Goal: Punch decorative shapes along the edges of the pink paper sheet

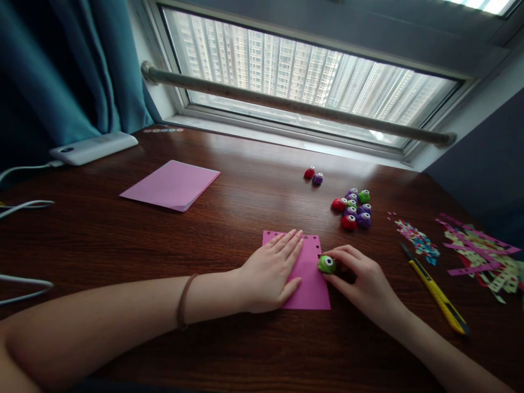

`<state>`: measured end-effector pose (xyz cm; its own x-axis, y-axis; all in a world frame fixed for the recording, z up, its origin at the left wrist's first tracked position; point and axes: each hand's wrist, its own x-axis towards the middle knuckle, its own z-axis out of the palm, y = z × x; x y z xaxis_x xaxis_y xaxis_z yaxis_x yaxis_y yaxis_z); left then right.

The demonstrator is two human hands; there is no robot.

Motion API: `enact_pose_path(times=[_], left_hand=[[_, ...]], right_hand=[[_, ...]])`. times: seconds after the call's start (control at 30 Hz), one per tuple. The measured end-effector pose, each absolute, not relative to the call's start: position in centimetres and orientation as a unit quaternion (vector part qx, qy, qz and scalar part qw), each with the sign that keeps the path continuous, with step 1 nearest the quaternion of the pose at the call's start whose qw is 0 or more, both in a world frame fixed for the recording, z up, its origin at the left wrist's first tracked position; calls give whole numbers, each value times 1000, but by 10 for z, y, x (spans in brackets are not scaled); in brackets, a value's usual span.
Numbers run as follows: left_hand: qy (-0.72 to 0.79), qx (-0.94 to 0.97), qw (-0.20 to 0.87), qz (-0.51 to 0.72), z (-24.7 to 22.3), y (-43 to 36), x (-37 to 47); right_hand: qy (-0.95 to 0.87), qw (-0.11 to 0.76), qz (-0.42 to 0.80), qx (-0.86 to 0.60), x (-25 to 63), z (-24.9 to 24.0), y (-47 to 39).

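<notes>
A pink sheet of paper lies on the brown table, with small shapes cut out along its top edge and upper right side. My left hand rests flat on its left part, fingers stretched out and close together. At the right edge of the sheet, my right hand grips a green craft punch between thumb and fingers. The punch sits over the paper's edge, and a dark star shape shows on its white top. How far the paper reaches into the punch is hidden.
Several red, purple and green punches cluster beyond my right hand, with two more farther back. On the right lie a yellow utility knife, confetti and paper strips. A pink paper stack and a white device are left.
</notes>
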<state>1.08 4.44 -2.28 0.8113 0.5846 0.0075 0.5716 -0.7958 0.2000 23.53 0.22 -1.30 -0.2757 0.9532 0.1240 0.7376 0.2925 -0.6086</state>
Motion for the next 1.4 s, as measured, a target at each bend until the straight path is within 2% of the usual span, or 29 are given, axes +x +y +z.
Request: enact_pose_path(times=[0.2,0.43,0.7,0.83,1.0,1.4], left_hand=[[308,944,108,46,-22,46,11],[300,945,120,58,-20,48,9],[294,944,130,77,-19,49,9],[275,946,128,116,-14,48,10],[187,963,124,147,-6,45,11],[95,974,165,120,-6,45,9]], right_hand=[[-755,239,272,-547,235,-8,2],[-747,271,270,-544,232,-11,2],[-761,268,249,-536,233,-13,2],[-791,291,160,-514,234,-13,0],[-855,321,6,-406,236,-8,-8],[-874,291,-40,-387,236,-4,-7]])
